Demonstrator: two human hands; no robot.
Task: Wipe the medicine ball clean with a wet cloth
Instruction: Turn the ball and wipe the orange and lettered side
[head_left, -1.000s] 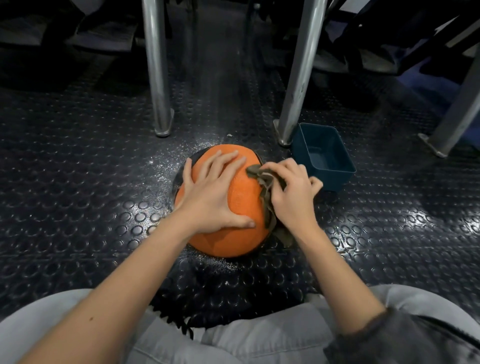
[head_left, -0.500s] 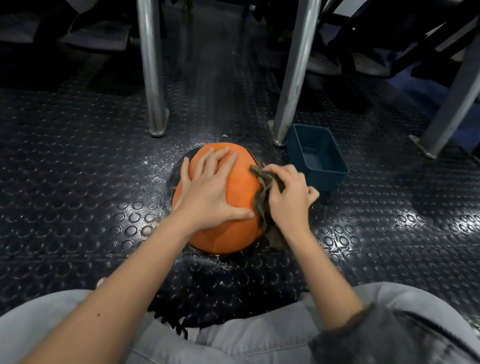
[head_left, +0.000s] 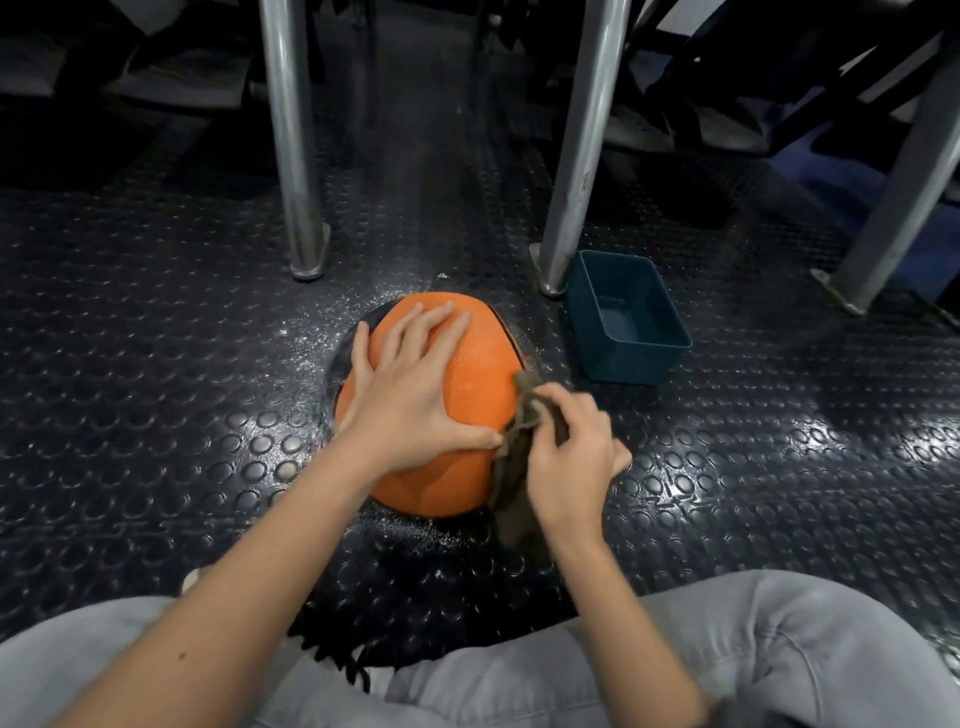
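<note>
The ball (head_left: 483, 364) sits on the floor (head_left: 156, 415) by our knees, left hand (head_left: 410, 400) spread flat on top, right hand (head_left: 569, 462) pinching the cloth (head_left: 511, 483) against its side; we judge a hard wipe could roll it toward the tub (head_left: 631, 364).

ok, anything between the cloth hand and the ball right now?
Nothing visible. The right hand holds the cloth directly against the right side of the ball. The left hand lies flat on top, thumb tip close to the cloth, so it would likely block a wipe going left.
</note>
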